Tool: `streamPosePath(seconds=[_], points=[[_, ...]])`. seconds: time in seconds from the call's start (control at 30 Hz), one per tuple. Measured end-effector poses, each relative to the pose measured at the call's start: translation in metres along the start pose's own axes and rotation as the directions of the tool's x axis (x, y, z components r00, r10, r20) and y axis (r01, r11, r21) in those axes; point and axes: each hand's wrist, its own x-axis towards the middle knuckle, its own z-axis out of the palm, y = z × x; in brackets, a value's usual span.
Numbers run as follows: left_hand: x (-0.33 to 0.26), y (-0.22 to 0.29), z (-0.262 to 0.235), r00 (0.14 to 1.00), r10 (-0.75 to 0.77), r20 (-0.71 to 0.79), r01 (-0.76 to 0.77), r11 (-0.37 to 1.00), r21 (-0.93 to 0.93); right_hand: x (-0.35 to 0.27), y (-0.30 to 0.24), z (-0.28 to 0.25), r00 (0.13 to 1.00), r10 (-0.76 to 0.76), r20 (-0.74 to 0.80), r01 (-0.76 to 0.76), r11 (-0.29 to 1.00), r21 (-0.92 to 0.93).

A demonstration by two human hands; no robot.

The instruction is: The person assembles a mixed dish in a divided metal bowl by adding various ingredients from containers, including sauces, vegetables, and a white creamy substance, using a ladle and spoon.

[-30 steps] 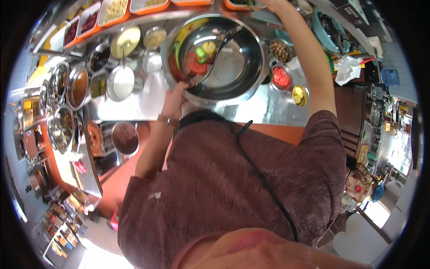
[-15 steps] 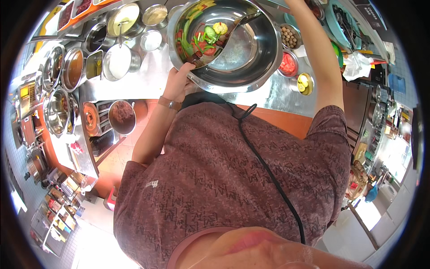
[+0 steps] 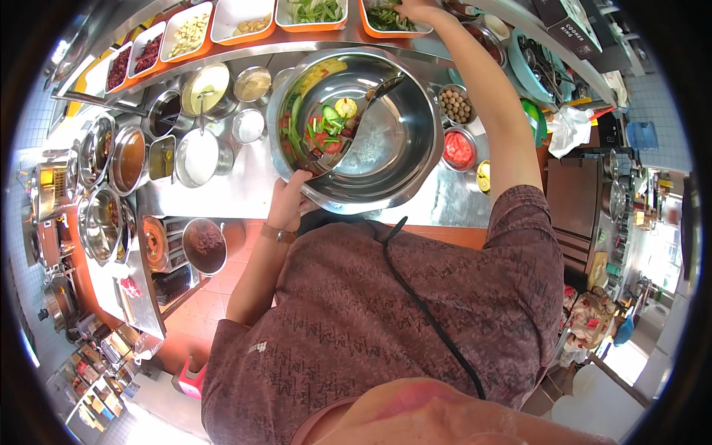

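A large steel hot pot with a curved divider stands on the counter before me. Sliced cucumber, a corn piece, tomato and green strips lie in its left half; the right half shows bare metal. My left hand is closed on the pot's lower left rim, thumb on top. Stretched up to the shelf, my right hand is at a white and orange tray of chopped greens. Its fingers are partly among the greens and near the picture's edge, so their grip is hidden.
More trays line the shelf above the counter. Left of the pot stand several steel pots, one with white contents. At its right are bowls of round brown balls and red slices. A pot of dark red paste stands lower left.
The view has tilted up, bringing the shelf trays into sight. My right hand, cut off by the upper edge before, now shows at the tray of greens. My left hand stays on the rim.
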Motion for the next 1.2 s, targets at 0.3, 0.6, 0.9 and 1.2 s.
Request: streamPosePath(seconds=[0.3, 0.6, 0.9, 1.2], points=[[0.007, 0.002, 0.001, 0.999, -0.038, 0.002, 0.038, 0.999, -0.002, -0.001, 0.015, 0.01, 0.996, 0.032, -0.087, -0.016, 0.985, 0.172], [-0.005, -0.001, -0.008, 1.0, -0.024, -0.007, 0.024, 1.0, 0.009, -0.031, -0.074, -0.012, 0.989, -0.133, 0.065, 0.145, 0.961, -0.235], [-0.002, -0.001, -0.01, 1.0, -0.023, -0.014, 0.023, 1.0, -0.016, 0.014, 0.012, 0.023, 0.996, -0.093, 0.014, 0.085, 0.956, 0.282], [0.005, 0.001, -0.016, 0.996, 0.027, -0.08, -0.027, 1.0, -0.006, -0.056, -0.05, -0.013, 0.986, -0.129, 0.108, -0.002, 0.635, 0.773]])
